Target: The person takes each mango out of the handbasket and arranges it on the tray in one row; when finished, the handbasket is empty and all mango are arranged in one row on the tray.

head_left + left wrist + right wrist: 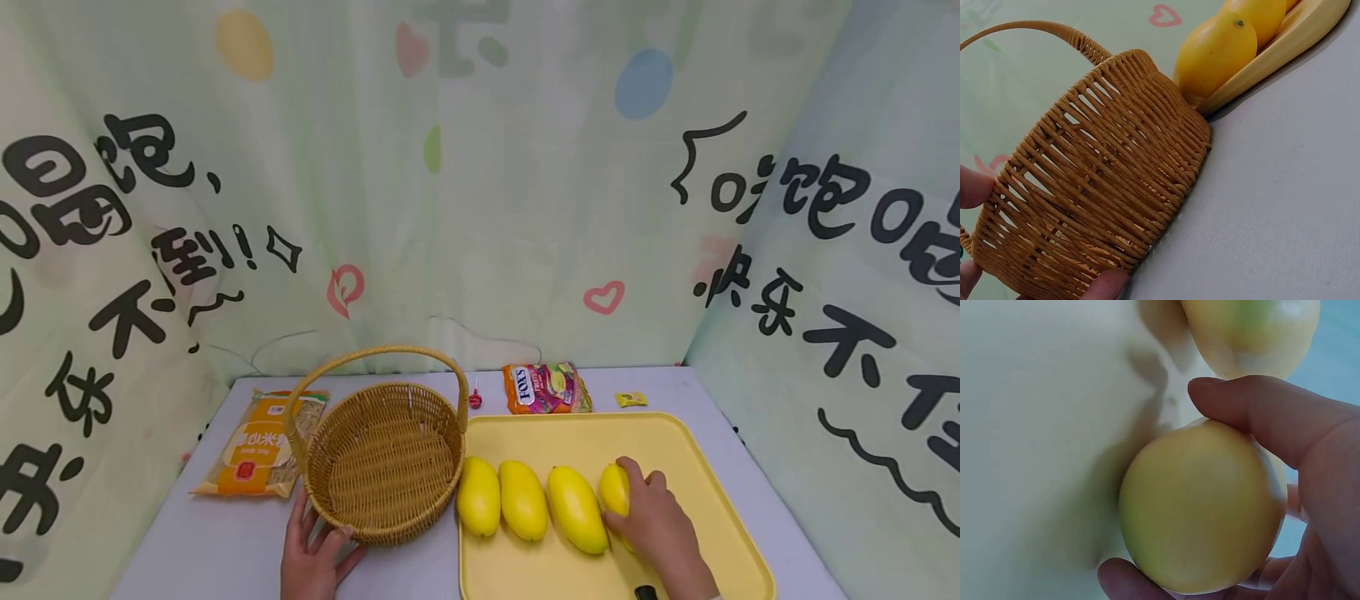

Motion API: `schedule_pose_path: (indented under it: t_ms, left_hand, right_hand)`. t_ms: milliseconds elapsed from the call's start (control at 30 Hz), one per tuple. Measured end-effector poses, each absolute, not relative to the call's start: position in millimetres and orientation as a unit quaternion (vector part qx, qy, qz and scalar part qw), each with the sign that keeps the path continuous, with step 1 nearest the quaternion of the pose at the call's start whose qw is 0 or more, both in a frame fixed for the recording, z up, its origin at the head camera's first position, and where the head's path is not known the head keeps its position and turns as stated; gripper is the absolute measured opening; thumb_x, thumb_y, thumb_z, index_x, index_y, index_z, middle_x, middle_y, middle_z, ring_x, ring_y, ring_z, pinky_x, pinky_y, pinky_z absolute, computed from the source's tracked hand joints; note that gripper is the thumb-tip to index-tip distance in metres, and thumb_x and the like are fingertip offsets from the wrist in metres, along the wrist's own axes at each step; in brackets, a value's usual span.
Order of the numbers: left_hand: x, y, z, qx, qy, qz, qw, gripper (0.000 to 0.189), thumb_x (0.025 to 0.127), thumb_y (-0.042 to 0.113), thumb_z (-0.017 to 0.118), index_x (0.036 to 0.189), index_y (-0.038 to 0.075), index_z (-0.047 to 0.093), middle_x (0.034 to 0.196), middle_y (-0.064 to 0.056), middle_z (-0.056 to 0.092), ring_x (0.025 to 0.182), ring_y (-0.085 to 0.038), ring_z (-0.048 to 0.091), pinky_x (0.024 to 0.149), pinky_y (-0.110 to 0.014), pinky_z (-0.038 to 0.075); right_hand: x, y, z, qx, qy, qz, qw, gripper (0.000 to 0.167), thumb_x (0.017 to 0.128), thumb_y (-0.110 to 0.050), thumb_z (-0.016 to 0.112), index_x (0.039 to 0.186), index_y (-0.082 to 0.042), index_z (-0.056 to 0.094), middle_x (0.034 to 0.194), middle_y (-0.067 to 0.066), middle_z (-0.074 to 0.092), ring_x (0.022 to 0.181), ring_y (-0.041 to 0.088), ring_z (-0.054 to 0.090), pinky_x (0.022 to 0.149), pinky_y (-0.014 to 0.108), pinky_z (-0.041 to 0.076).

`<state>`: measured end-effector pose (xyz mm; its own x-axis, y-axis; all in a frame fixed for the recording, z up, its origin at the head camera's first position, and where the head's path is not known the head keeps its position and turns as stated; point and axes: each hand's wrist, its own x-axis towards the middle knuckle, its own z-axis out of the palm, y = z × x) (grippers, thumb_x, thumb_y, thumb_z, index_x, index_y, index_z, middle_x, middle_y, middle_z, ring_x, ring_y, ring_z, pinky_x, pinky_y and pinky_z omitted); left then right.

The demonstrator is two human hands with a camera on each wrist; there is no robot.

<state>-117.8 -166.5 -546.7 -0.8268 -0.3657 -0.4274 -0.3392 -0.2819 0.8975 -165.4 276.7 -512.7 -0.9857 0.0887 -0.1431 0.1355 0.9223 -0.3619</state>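
A round wicker basket (386, 454) with an arched handle stands left of the yellow tray (712, 500), its inside bare. My left hand (315, 554) holds its near left side, with fingertips (1107, 286) against the woven wall and at the rim. On the tray, my right hand (660, 521) grips the rightmost yellow mango (615, 489), thumb and fingers around its sides; the palm side hides part of it. In the right wrist view this mango (1204, 509) fills the grasp, and another mango (1254, 331) lies just beyond the thumb. Three mangoes (523, 500) lie in a row to its left.
An orange food bag (251, 450) lies left of the basket. Behind the tray are a Fox's candy bag (546, 388), a small yellow packet (631, 399) and a red lollipop (476, 400). A black-ended object (645, 592) shows at the tray's near part. Printed curtains (480, 208) enclose the table.
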Motion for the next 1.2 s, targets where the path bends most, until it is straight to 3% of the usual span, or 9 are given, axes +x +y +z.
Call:
schedule_pose_path:
  t_ms: [600,967,1200]
  left_hand:
    - [-117.1,-166.2,-545.8,0.298,-0.604,-0.739,0.011,0.108,0.094,0.002,0.062,0.171,0.037,-0.005,0.179,-0.015,-0.003,0.155,-0.052,0.031,0.091,-0.060,0.064]
    - [-117.2,-166.0,-545.3,0.298,-0.597,-0.745,0.012,0.106,0.095,0.001,0.061,0.171,0.038,-0.003,0.179,-0.015,-0.003,0.157,-0.050,0.029,0.090,-0.060,0.064]
    - [-117.6,-165.4,-544.4,0.300,-0.597,-0.744,0.012,0.105,0.096,0.001,0.060,0.171,0.039,-0.002,0.179,-0.015,-0.002,0.157,-0.050,0.029,0.090,-0.060,0.064]
  right_hand:
    - [-161.3,276.6,-513.4,0.053,0.977,-0.191,0.078,0.092,0.085,-0.038,0.083,0.160,-0.014,0.036,0.125,0.033,0.049,0.077,0.029,0.057,0.065,0.045,0.054]
    - [-153.5,281.4,-506.8,0.040,0.974,-0.204,0.093,0.100,0.085,-0.046,0.084,0.163,-0.012,0.031,0.134,0.037,0.047,0.085,0.034,0.065,0.080,0.058,0.059]
    - [-145.0,284.6,-501.0,0.029,0.974,-0.209,0.081,0.099,0.086,-0.043,0.085,0.163,-0.010,0.032,0.137,0.039,0.046,0.086,0.036,0.067,0.080,0.058,0.059]
